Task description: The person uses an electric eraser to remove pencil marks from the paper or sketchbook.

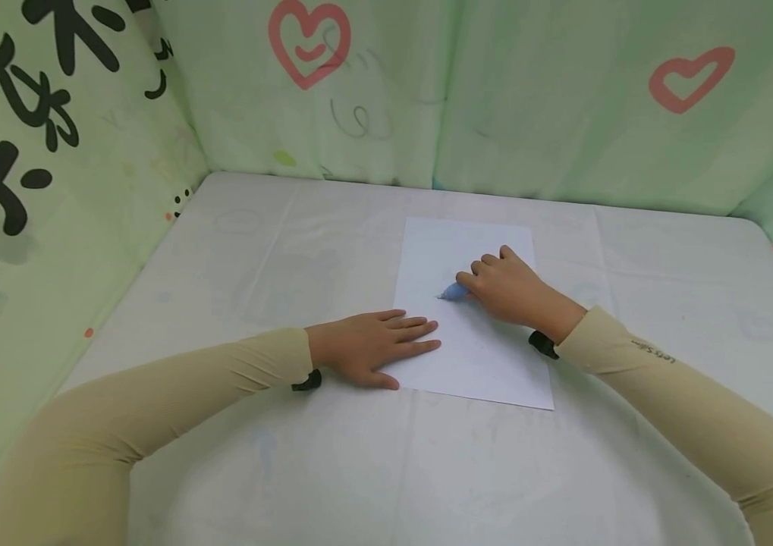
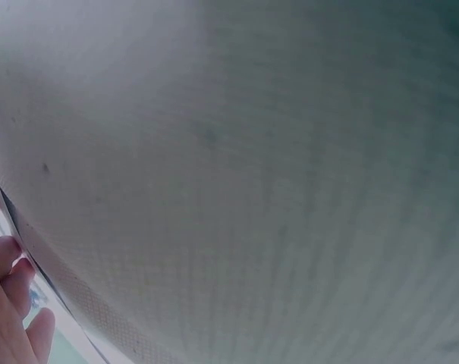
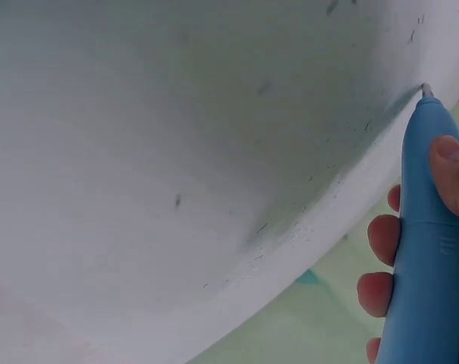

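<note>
A white sheet of paper (image 1: 488,371) lies on the covered table. My right hand (image 1: 510,290) grips a thick blue pen-shaped tool, seemingly an electric eraser (image 1: 455,291), its narrow tip down at the sheet. In the right wrist view the thumb and curled fingers wrap the eraser's blue body (image 3: 426,280), and its tip meets the paper. Short dark crumbs or marks (image 3: 262,227) dot the sheet there. Spread and flat, my left hand (image 1: 372,347) rests across the sheet's left edge. Only some of its fingers (image 2: 13,284) show in the left wrist view, at the lower left.
A pale cloth (image 1: 222,425) covers the table. Light green curtains (image 1: 529,114) with red hearts and black characters hang along the back and sides. Dark wrist straps (image 1: 543,344) show below both sleeves.
</note>
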Action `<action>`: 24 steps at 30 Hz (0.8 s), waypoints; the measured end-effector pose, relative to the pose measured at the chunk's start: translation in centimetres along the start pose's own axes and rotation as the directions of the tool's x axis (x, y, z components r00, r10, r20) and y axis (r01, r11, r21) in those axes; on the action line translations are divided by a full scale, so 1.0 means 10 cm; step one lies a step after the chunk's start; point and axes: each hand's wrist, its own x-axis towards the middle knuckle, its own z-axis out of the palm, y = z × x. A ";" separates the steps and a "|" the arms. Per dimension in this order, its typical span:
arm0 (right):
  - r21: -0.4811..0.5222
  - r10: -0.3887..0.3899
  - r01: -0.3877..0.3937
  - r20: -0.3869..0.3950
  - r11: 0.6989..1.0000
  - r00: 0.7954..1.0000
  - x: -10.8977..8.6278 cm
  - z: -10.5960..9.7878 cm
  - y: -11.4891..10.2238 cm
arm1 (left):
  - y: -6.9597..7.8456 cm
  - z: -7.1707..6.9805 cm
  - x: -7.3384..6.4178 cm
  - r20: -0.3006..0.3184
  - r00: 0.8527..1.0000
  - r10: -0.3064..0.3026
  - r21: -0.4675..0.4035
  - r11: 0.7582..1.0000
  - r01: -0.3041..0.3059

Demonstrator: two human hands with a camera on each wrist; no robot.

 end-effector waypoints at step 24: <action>-0.016 0.007 -0.007 0.026 1.000 1.000 -0.01 -0.03 0.00 | -0.01 0.01 0.01 -0.003 1.000 0.003 0.002 1.000 -0.003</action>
